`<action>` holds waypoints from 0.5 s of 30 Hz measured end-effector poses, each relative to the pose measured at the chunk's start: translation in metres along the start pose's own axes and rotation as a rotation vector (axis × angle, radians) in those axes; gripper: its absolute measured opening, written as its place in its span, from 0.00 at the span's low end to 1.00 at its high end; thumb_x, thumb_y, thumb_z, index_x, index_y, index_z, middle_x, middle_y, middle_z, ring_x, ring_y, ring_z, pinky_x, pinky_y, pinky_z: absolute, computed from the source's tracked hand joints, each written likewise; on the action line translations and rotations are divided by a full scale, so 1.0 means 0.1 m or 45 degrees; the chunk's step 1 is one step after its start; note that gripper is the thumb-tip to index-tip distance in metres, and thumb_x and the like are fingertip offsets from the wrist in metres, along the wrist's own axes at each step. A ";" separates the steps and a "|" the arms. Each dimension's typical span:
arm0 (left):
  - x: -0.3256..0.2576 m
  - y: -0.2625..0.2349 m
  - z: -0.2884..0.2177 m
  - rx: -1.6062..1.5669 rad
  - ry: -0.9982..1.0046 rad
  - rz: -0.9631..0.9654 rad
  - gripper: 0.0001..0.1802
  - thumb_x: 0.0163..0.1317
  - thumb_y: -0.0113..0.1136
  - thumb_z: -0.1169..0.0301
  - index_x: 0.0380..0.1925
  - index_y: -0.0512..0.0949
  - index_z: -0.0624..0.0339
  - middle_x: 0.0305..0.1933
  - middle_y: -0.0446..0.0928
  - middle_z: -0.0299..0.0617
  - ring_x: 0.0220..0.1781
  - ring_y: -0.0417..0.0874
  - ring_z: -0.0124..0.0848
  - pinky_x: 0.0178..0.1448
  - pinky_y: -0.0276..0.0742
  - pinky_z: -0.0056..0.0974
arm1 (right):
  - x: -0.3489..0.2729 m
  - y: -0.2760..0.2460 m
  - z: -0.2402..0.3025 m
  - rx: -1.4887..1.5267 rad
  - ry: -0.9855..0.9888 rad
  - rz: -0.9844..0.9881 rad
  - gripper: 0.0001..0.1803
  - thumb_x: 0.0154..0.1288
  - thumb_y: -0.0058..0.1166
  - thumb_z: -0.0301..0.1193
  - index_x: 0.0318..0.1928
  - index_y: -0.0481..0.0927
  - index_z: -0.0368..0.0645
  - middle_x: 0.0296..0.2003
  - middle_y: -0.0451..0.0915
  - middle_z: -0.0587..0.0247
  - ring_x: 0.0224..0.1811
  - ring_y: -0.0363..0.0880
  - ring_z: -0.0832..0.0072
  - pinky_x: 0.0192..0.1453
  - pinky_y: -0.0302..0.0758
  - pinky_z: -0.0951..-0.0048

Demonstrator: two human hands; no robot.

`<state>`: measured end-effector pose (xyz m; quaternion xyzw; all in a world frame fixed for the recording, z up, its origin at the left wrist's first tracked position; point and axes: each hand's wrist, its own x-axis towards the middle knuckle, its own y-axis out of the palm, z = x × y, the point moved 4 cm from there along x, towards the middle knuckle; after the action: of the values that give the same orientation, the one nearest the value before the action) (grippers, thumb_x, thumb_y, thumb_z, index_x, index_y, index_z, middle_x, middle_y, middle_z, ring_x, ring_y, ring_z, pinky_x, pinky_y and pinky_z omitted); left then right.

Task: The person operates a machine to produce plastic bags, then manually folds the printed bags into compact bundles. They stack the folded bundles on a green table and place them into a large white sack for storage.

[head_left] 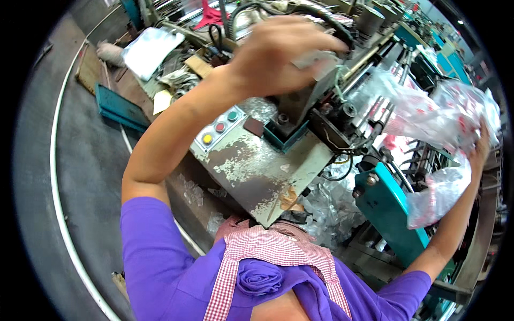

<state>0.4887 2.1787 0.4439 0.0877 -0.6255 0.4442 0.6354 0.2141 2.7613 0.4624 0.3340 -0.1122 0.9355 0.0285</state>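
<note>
We see a crumpled bundle of clear plastic bags with red print [428,115] at about three o'clock in the view, draped over the right end of the worn grey metal machine [262,166]. Our right hand [481,147] is raised against the bundle's right edge, its fingers curled into the film and gripping it; a loose fold of the same film [436,195] hangs below the wrist toward four o'clock. Our left hand [278,56] is up at twelve o'clock, above the machine's top, fingers bent around a small piece of clear film [316,58] and pinching it. Just below that forearm, at about ten o'clock from the centre, sits a small panel with green, red and yellow round buttons [219,127]. A teal metal housing [385,206] stands under the bundle at four o'clock. More clear plastic scraps [326,206] lie beneath the machine near the centre. At the lower edge are our purple shirt [160,257] and a red-and-white checked apron strap [225,278]. A grey floor with a curved white line [56,176] fills the nine o'clock side.
</note>
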 end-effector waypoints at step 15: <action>-3.01 0.06 0.03 0.569 -0.871 0.811 0.17 0.54 0.59 0.67 0.44 0.75 0.61 0.48 0.77 0.43 0.47 0.72 0.43 0.51 0.64 0.46 | 0.29 0.69 0.82 0.044 -0.147 -0.496 0.15 0.49 0.70 0.33 0.37 0.85 0.39 0.36 0.83 0.69 0.37 0.79 0.79 0.45 0.73 0.78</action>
<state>0.5357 2.0433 0.1796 0.1668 -0.6830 0.6842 0.1935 0.2335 2.6751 0.5292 0.4027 -0.0310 0.8934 0.1967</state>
